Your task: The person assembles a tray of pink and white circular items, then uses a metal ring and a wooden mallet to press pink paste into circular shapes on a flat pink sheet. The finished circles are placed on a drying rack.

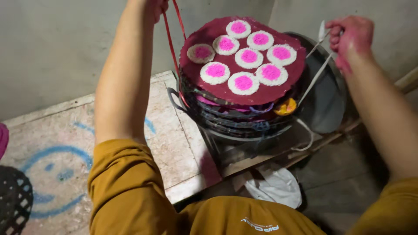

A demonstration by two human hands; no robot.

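Left hand [152, 6]: raised high at the top edge, mostly out of view; it seems closed on the red strap [172, 39], though the fingers themselves cannot be made out.
Red strap: runs taut from that hand down to the near-left side of the stack, below and to the right of the grip.
Right hand [350, 37]: lifted at the upper right, stained pink, fingers pinched together on the white strap [315, 72].
White strap: slants down and left from the pinch to the stack's right side.
Stack of round trays [235, 115]: sits between the two arms, lower than both hands.
Top tray [209, 32]: dark red, carrying white discs with pink centres [243, 82].
Behind it: a grey metal lid [326, 104] leaning against the wall.
Beneath: a pale slab [170, 143] with blue drawing.
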